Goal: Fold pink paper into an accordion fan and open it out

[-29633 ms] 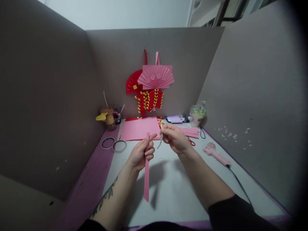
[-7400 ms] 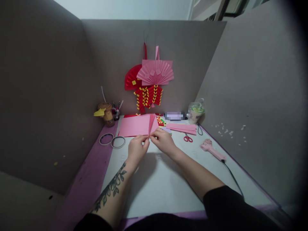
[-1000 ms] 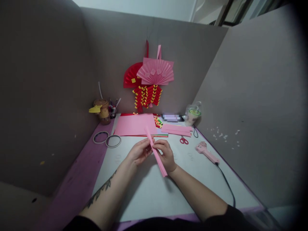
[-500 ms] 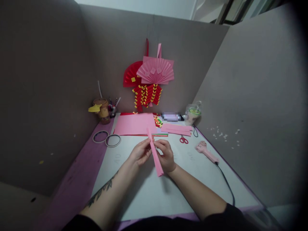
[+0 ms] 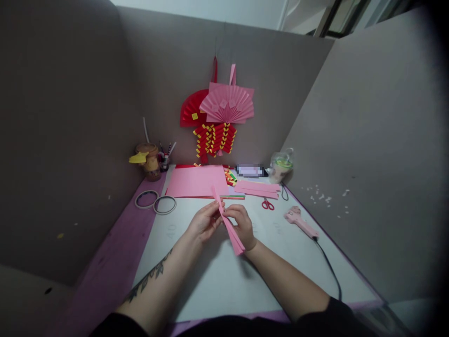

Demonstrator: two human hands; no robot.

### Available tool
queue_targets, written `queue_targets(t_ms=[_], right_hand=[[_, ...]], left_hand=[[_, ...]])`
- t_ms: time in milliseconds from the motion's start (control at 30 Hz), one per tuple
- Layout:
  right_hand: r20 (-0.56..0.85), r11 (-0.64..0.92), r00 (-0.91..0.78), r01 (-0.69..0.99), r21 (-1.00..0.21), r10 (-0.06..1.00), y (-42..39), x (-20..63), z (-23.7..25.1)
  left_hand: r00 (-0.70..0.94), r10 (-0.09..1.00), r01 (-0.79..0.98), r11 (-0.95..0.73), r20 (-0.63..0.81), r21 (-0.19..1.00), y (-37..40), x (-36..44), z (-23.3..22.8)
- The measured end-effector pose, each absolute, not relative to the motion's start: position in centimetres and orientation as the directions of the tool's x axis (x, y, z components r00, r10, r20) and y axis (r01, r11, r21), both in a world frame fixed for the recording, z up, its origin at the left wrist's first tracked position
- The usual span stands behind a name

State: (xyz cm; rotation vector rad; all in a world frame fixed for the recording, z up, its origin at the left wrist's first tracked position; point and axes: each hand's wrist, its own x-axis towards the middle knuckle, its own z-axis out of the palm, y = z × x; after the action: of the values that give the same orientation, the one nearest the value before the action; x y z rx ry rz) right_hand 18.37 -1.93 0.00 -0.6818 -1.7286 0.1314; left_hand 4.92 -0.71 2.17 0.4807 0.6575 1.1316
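Your left hand (image 5: pixel 204 223) grasps the pleat (image 5: pixel 234 236), a narrow pink paper folded lengthwise; your right hand (image 5: pixel 243 227) pinches it with thumb and fingertips just beside the left. The pleat is held above the middle of the counter (image 5: pixel 210 292), slanted, its near end slightly spread close to your right wrist. Whether your fingertips touch each other cannot be told. Beyond your hands lies a pink sheet (image 5: pixel 196 181), with pink strips (image 5: pixel 257 189) to its right. Red scissors (image 5: pixel 268 205) lie near those strips; a pink tool (image 5: pixel 302 223) with a black cord lies farther right. Two rings (image 5: pixel 157 209) lie to your left, one beside the other.
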Motion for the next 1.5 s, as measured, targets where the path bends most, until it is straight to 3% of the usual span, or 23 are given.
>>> queue_targets(t_ms=[167,333,467,567,667,800,900,1233,1500], right_hand=[[0.789,0.775,-0.14,0.352,-0.525,0.598,-1.7,18.6,-0.1],[0.66,0.676,-0.145,0.187,-0.713,0.737,-1.4,18.2,-0.3],[0.61,0.629,-0.162,0.108,-0.77,0.775,-1.0,18.1,-0.6],[0.632,0.669,-0.221,0.203,-0.715,0.743,-0.9,18.3,-0.7],[0.71,0.754,-0.263,0.31,-0.58,0.653,-1.1,18.7,-0.6],[0.818,0.856,-0.3,0.342,-0.388,0.491,-1.6,19.0,-0.5],[0.831,0.865,-0.317,0.379,-0.33,0.457,-1.7,19.2,-0.6],[0.821,0.853,-0.322,0.404,-0.331,0.471,-1.2,18.9,-0.7],[0.759,0.816,-0.32,0.347,-0.462,0.566,-0.8,19.0,-0.4]], left_hand=[[0.234,0.952,-0.645,0.303,-0.196,0.702,-0.5,4.6,2.3],[0.222,0.967,-0.583,0.232,-0.122,0.779,-0.2,4.2,2.5],[0.224,0.972,-0.537,0.179,-0.065,0.824,-0.3,4.0,2.7],[0.219,0.976,-0.484,0.128,-0.022,0.866,-0.5,4.0,2.8],[0.2,0.979,-0.48,0.132,-0.038,0.868,-0.5,4.0,2.9],[0.21,0.961,-0.606,0.271,-0.179,0.747,-0.1,4.0,2.8],[0.218,0.937,-0.668,0.348,-0.274,0.658,0.2,4.0,2.5],[0.242,0.93,-0.669,0.366,-0.275,0.647,0.2,4.3,1.8],[0.222,0.94,-0.609,0.342,-0.26,0.716,-0.1,4.3,2.2]])
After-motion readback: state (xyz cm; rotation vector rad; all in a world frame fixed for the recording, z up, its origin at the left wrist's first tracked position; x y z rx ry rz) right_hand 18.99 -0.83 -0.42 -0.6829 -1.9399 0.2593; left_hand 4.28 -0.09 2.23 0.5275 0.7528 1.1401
